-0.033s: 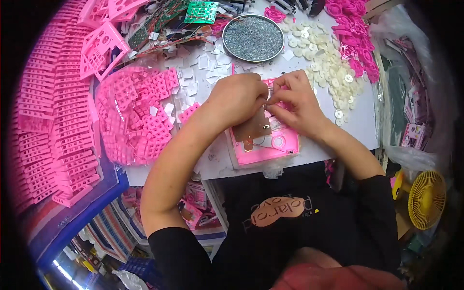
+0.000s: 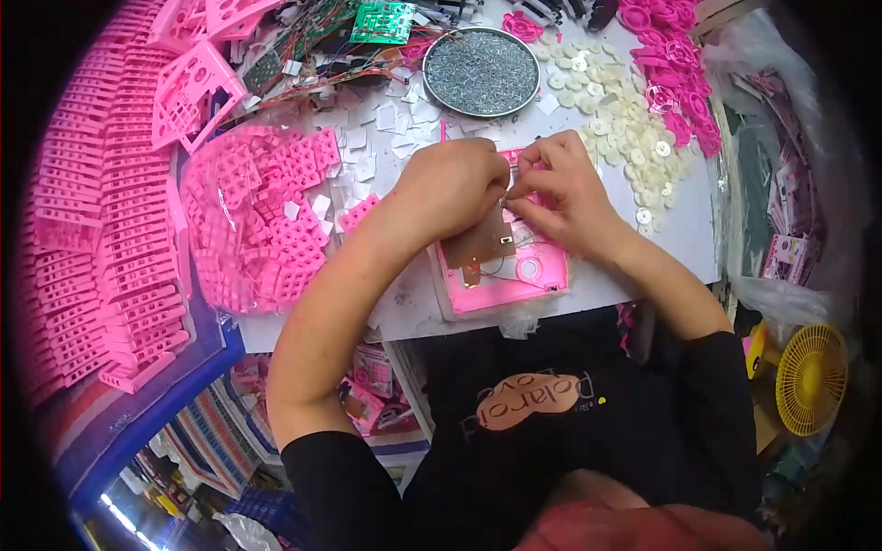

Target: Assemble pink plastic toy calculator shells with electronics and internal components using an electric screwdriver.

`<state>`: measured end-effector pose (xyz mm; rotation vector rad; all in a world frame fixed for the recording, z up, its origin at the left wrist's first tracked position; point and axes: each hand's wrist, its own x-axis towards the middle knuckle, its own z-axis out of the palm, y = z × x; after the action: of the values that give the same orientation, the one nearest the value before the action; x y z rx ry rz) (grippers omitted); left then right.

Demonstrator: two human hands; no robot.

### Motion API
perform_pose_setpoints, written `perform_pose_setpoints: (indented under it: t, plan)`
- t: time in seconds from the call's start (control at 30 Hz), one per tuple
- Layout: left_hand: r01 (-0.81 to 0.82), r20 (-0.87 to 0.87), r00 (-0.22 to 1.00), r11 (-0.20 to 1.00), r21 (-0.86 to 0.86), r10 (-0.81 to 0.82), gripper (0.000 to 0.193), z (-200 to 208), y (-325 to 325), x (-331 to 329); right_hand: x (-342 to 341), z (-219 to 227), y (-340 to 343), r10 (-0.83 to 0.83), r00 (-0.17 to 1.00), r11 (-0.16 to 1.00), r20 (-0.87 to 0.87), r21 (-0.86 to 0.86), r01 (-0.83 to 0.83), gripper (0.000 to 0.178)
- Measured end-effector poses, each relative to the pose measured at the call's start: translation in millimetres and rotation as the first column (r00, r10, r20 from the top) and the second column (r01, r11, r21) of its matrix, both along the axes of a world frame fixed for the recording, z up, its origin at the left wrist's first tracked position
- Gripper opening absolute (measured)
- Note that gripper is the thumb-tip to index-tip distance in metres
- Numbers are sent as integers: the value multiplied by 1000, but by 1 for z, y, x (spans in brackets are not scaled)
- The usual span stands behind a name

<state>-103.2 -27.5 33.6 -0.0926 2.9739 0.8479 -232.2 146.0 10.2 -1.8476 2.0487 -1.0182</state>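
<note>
A pink plastic housing (image 2: 514, 285) lies on the white table (image 2: 680, 239) right in front of me. A brown circuit board (image 2: 478, 243) with thin wires rests in it. My left hand (image 2: 450, 184) and my right hand (image 2: 565, 188) meet just above the board's top edge. The fingertips of both hands pinch a small shiny metal part (image 2: 506, 195) between them. The hands hide the upper part of the housing.
A round tin of small metal screws (image 2: 482, 72) stands behind the hands. White discs (image 2: 616, 119) and pink round parts (image 2: 671, 73) lie at the right. A bag of pink keypads (image 2: 257, 216) and stacked pink frames (image 2: 92, 230) fill the left. A yellow fan (image 2: 808, 376) sits lower right.
</note>
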Motion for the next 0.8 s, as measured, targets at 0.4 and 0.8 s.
perform_pose_setpoints:
  t: [0.4,0.8]
  plan:
    - [-27,-4,1000,1000,-12,27,11,-2,3,3,-13,12,7,315,925,945,-212,-22,-327,22]
    - [28,-67,997,991,-131,-38,11,-12,3,6,-11,5,7,262,961,964,-87,-24,-265,26]
